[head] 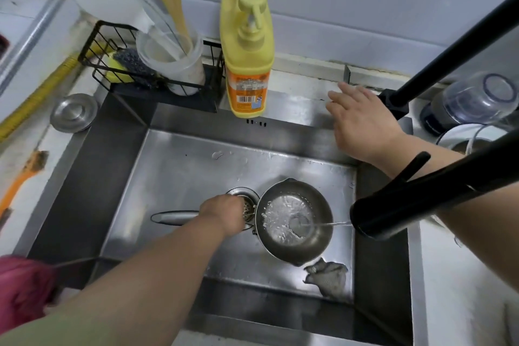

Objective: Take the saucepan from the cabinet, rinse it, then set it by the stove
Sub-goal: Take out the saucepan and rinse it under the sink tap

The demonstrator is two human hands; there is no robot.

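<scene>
While water runs from the black faucet [393,211] at 3 o'clock into its bowl, the saucepan [295,220] sits low in the steel sink [179,166], just right of the drain strainer [247,203] near the middle of the basin. Its long metal handle [174,218] points toward 9 o'clock. The left hand [223,215] is curled tight around that handle close to the bowl, with the forearm coming in from 7 o'clock. The right hand [362,126] is up at 1 o'clock over the back rim of the sink, fingers spread apart and gripping nothing, beside the base of a black pole [449,48]. A grey cloth [327,278] lies crumpled on the sink floor at 5 o'clock, just below the saucepan. On the back ledge at 12 o'clock stands a yellow soap bottle [247,45]; at 11 o'clock a black wire rack [146,70] holds a scrubber and a utensil cup [171,62]. A round metal lid [74,112] lies on the worktop at 10 o'clock.
</scene>
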